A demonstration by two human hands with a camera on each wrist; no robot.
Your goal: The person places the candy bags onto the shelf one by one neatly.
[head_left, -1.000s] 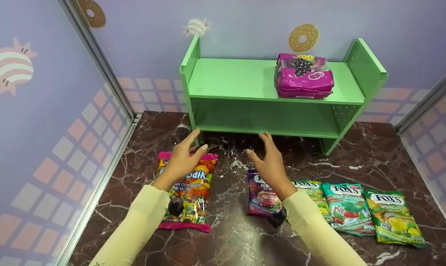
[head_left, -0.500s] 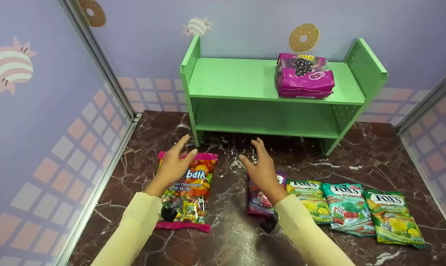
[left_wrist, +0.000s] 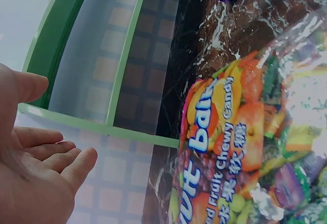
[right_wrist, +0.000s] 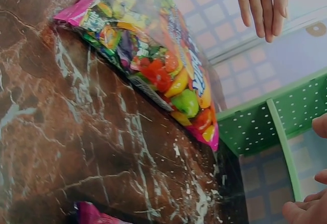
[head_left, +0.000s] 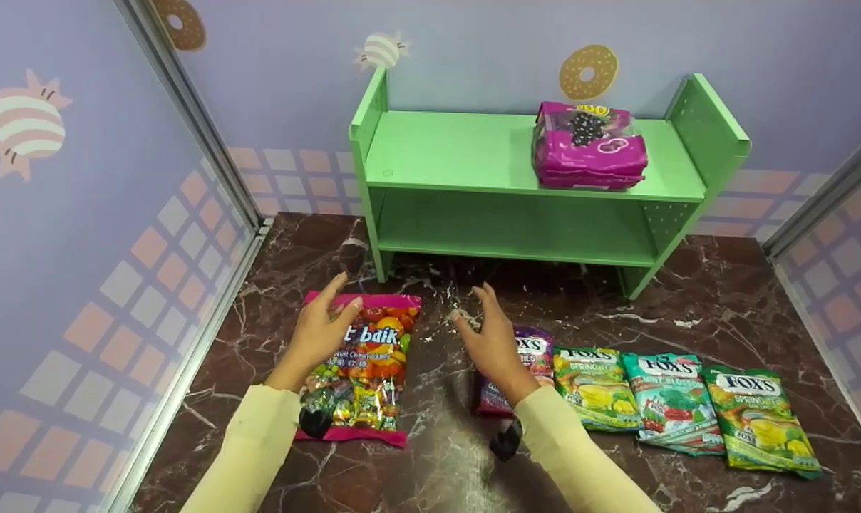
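My left hand (head_left: 318,331) hovers over the left part of a large bag of fruit chewy candy (head_left: 373,356), fingers spread and nothing in them. This bag has pink ends and lies flat on the marble surface; the left wrist view shows its printed front beside the open palm. Farther right, my right hand (head_left: 491,338) is over a purple Fox's candy bag (head_left: 534,349), hiding its left part. Its thumb and fingers are apart and hold nothing. Both palms face inward, toward each other.
A green two-tier shelf (head_left: 459,153) stands at the back against the wall, a magenta grape-print pack (head_left: 591,157) on its top board. To the right lie a yellow-green Fox's bag (head_left: 598,392), a teal Fox's bag (head_left: 673,406) and another yellow-green Fox's bag (head_left: 762,424).
Both hands have drawn back from the shelf toward the person and shifted left, uncovering more of the chewy candy bag's lettering and the purple bag's front. The bags and shelf have stayed put.
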